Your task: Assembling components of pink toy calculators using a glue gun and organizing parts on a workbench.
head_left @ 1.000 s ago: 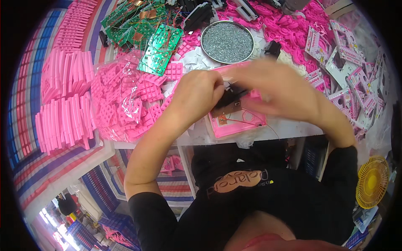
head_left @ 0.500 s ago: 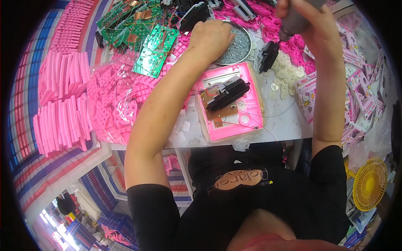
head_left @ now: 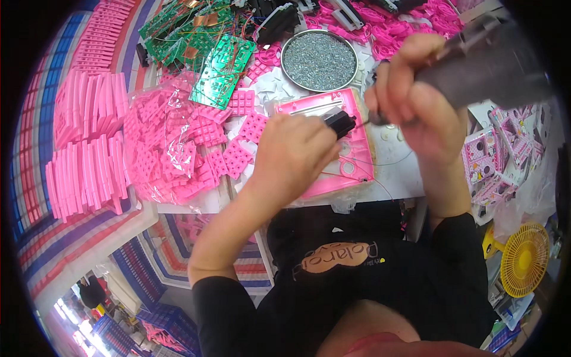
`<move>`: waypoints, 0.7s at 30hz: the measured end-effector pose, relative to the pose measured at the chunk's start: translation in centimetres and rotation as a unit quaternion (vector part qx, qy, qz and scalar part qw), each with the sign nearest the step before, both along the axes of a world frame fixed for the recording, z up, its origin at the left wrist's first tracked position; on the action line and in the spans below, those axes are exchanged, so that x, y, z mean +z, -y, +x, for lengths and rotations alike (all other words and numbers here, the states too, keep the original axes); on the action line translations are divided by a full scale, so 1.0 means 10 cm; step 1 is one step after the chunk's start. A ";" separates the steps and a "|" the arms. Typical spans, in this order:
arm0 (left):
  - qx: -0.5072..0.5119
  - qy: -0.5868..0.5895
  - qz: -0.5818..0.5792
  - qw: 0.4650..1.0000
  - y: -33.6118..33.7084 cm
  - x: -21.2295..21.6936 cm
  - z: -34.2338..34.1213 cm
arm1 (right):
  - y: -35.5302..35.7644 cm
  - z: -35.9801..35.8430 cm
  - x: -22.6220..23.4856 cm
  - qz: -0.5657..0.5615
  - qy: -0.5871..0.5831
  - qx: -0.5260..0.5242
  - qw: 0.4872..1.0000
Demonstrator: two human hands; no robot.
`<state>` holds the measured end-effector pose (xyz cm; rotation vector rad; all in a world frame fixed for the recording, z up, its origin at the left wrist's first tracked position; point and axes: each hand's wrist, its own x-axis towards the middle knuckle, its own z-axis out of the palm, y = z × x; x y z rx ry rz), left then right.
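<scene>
My left hand (head_left: pixel 297 149) closes over a black plastic part (head_left: pixel 340 123) that sits above a pink plastic housing (head_left: pixel 363 160). In my right hand (head_left: pixel 419 104) is a dark grey electric screwdriver (head_left: pixel 482 65), its bit pointing left at the end of the black part. Whether a screw is on the tip is too small to tell. Most of the black part's near side is hidden by my left fingers. Thin wires trail out of the housing to the right. Just behind the housing stands a round metal dish (head_left: pixel 318 59) full of small screws.
Green circuit boards (head_left: pixel 220 68) with wires lie at the back left. Pink keypad pieces (head_left: pixel 157 143) in clear plastic and stacked pink panels (head_left: pixel 89 172) fill the left. Printed cards (head_left: pixel 496 154) are piled at right, near a yellow fan (head_left: pixel 524 260). Pink loops (head_left: pixel 386 30) lie behind.
My left hand has left the screw dish and come to the black part over the housing. My right hand has lowered the screwdriver, its bit now at the black part.
</scene>
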<state>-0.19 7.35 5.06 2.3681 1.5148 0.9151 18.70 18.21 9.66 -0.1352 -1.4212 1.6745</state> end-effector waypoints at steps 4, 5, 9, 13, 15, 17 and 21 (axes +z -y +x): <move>0.019 0.062 0.061 0.996 0.31 -0.11 0.08 | 0.29 -0.06 0.08 -0.010 -0.005 0.010 1.000; 0.018 0.068 0.054 0.996 0.33 -0.13 0.09 | 0.33 -0.08 0.09 -0.008 -0.013 0.009 1.000; 0.035 0.105 0.027 0.994 0.42 -0.19 0.07 | 0.47 -0.15 0.13 -0.021 -0.022 0.027 0.999; 0.016 0.141 0.019 0.990 0.37 -0.12 0.09 | 0.48 -0.12 0.17 0.000 -0.005 0.025 1.000; 0.022 0.136 0.019 0.990 0.37 -0.15 0.08 | 0.49 -0.12 0.12 0.008 -0.002 0.037 0.999; 0.041 0.124 0.031 0.991 0.41 -0.19 0.07 | 0.47 -0.16 0.05 0.024 -0.006 0.062 0.998; 0.187 0.099 0.041 0.976 0.40 -0.18 0.15 | 0.40 -0.16 -0.06 0.043 -0.011 0.053 0.998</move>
